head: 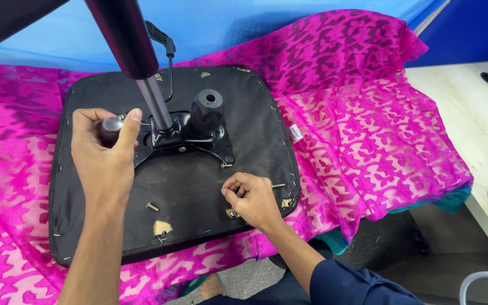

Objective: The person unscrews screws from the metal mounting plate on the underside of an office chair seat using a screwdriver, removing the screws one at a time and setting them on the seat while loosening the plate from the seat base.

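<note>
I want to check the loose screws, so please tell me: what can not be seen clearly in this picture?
- Head view: whatever the right hand pinches is hidden by its fingers.
- The round grey knob is mostly covered by the left hand.
- The shiny metal column is cut off by the top edge.

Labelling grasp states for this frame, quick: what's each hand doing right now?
Left hand: closed around the round knob on the seat mechanism.
Right hand: fingers pinched together over the chair seat underside; what they hold cannot be told.
</note>
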